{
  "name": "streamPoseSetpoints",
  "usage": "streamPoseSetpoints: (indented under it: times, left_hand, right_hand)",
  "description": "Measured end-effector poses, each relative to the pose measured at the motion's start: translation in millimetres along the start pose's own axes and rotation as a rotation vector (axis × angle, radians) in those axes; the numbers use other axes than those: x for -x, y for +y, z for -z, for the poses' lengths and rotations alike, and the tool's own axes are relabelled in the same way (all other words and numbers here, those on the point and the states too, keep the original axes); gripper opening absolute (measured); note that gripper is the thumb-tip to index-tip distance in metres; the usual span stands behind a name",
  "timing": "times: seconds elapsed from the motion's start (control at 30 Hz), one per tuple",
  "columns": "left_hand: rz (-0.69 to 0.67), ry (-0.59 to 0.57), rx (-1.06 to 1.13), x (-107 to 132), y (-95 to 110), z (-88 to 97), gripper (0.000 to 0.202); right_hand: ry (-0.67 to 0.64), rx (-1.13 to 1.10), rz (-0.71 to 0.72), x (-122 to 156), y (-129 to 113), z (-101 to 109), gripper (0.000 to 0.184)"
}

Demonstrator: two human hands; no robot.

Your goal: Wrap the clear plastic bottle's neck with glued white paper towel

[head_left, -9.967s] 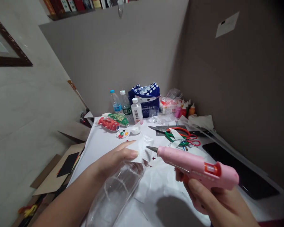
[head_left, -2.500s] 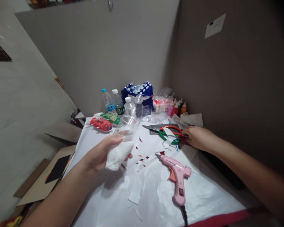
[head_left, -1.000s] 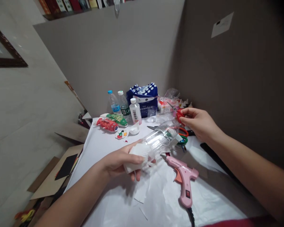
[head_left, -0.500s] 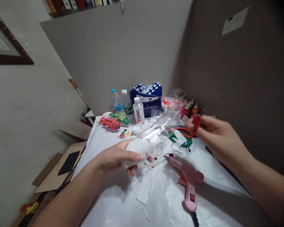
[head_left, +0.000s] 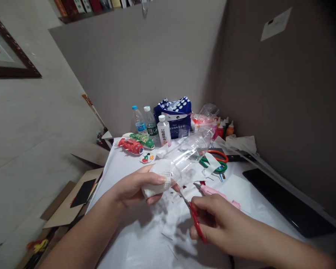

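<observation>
Left hand [head_left: 141,185]: closed around the paper-wrapped near end of a clear plastic bottle, thumb pressed on top.
Clear bottle [head_left: 186,154]: held tilted above the table [head_left: 120,168], its far end slanting up toward the right of the frame.
White paper wrap [head_left: 162,173]: textured, around the bottle's near end, partly hidden by gripping fingers.
Right hand [head_left: 217,220]: gripping red-handled scissors [head_left: 195,220] by the loops.
Scissor tips: angled up and left, beside the left hand's fingertips and the edge of the wrap; whether they touch is unclear.
Pink glue gun [head_left: 212,191]: lies on the table behind the right hand, which hides much of it.
Orange handle [head_left: 221,154] and green handle [head_left: 217,170]: together beyond the glue gun, a white strip lying across the green.
Fish-shaped pieces: one red [head_left: 131,146], one green [head_left: 144,141], side by side at the table's far left.
Back row: three capped bottles stand near a dark blue bag [head_left: 176,116], with small paint bottles [head_left: 229,129] to the right.
Black slab [head_left: 285,201]: flat at the table's right side.
</observation>
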State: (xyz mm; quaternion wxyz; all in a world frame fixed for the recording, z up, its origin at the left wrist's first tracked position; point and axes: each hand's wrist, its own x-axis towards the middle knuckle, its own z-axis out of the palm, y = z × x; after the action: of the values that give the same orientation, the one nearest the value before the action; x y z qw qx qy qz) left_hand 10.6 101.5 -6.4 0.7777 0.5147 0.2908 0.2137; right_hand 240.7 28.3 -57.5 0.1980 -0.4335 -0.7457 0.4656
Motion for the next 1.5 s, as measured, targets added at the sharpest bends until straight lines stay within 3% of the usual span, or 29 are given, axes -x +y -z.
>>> streamPoseSetpoints:
  times: [0.23,0.53,0.77,1.0,1.2,1.5]
  left_hand:
    - [-0.016,-0.001,0.025,0.8,0.4,-4.0,0.041]
    - [-0.081,-0.014,0.051,1.3,-1.3,-10.0,0.059]
    - [-0.079,-0.012,0.052,1.1,-3.2,-10.1,0.061]
    - [-0.078,0.014,-0.041,0.2,-3.1,-11.8,0.038]
    - [-0.077,0.019,-0.054,-0.8,-5.1,-11.0,0.042]
    - [-0.083,0.027,-0.083,-0.1,-4.5,-16.8,0.031]
  right_hand:
    - [0.048,0.175,0.039,-6.0,-6.6,3.1,0.025]
    - [0.076,0.253,0.12,-9.7,-8.8,4.2,0.022]
    - [0.072,0.243,0.132,-10.1,-9.1,3.5,0.019]
    - [0.097,0.26,0.147,-11.4,-5.2,1.0,0.028]
    - [0.102,0.232,0.147,-9.6,-3.4,0.3,0.025]
    - [0.092,0.233,0.148,-8.4,-5.4,0.8,0.025]
